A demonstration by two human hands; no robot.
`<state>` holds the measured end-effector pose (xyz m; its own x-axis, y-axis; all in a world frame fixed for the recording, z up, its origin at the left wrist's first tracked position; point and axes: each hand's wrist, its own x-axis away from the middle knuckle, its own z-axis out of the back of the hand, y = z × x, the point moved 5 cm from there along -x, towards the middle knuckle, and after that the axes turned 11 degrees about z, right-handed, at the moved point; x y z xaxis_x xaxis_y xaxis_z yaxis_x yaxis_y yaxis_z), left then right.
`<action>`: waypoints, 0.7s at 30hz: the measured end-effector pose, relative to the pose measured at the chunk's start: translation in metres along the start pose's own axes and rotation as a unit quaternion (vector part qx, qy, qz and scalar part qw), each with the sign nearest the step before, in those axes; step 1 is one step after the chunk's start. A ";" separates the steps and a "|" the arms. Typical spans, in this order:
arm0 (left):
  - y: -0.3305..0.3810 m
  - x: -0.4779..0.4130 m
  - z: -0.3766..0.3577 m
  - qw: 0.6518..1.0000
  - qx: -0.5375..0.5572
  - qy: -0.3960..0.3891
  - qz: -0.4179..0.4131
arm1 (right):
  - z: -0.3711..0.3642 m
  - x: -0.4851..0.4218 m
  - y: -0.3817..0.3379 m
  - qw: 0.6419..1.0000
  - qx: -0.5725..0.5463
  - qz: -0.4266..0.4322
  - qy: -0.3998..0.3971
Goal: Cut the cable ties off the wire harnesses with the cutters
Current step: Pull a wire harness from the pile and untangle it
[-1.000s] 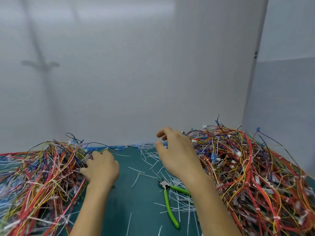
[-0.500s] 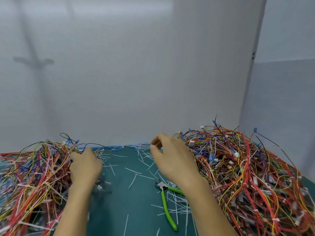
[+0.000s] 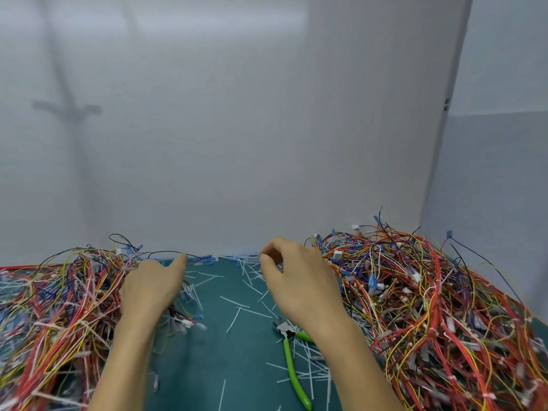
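L hand (image 3: pixel 151 287) on left pile (image 3: pixel 59 307), thumb out, grip unclear. R hand (image 3: pixel 299 281) over mat (image 3: pixel 237 366), fingers loosely curled, empty. Cutters (image 3: pixel 292 361) on mat below R wrist.

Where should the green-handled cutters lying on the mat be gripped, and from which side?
Grip the cutters by both green handles, coming from the near side: the handles splay toward the near edge, while the steel head points away.

Wire piles (image 3: pixel 430 307) either side, mat (image 3: pixel 225 360) between
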<state>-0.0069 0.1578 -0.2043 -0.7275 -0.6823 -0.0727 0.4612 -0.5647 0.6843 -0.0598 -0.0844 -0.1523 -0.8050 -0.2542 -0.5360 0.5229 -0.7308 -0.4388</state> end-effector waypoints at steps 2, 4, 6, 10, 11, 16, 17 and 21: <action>0.008 0.004 0.000 0.999 -0.023 -0.039 -0.026 | 0.001 0.000 0.000 1.000 0.003 -0.001 0.004; 0.017 0.010 0.001 0.996 -0.031 -0.065 -0.053 | 0.000 0.000 0.000 1.000 0.003 -0.001 0.003; 0.025 0.018 0.001 0.993 -0.040 -0.079 -0.079 | -0.002 0.000 0.000 1.000 0.006 -0.001 0.002; 0.042 0.038 0.009 0.989 0.072 -0.071 -0.107 | -0.012 0.000 0.003 0.998 -0.062 -0.028 -0.013; 0.048 0.046 0.010 0.982 0.118 -0.100 -0.110 | -0.016 -0.001 0.003 0.992 -0.118 -0.049 -0.019; 0.079 0.090 0.001 0.940 0.198 -0.227 -0.161 | -0.029 -0.002 0.003 0.877 -0.450 -0.167 -0.028; 0.083 0.097 0.000 0.937 0.195 -0.230 -0.176 | -0.027 -0.002 0.007 0.865 -0.469 -0.178 -0.011; 0.095 0.118 -0.002 0.897 0.186 -0.322 -0.240 | -0.015 0.001 0.029 0.862 -0.468 -0.184 0.066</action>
<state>-0.0476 0.0230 -0.1498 -0.9946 0.0744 -0.0724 -0.0981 -0.4454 0.8899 -0.0418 -0.0960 -0.1765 -0.9581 0.0042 -0.2863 0.2853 0.1012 -0.9531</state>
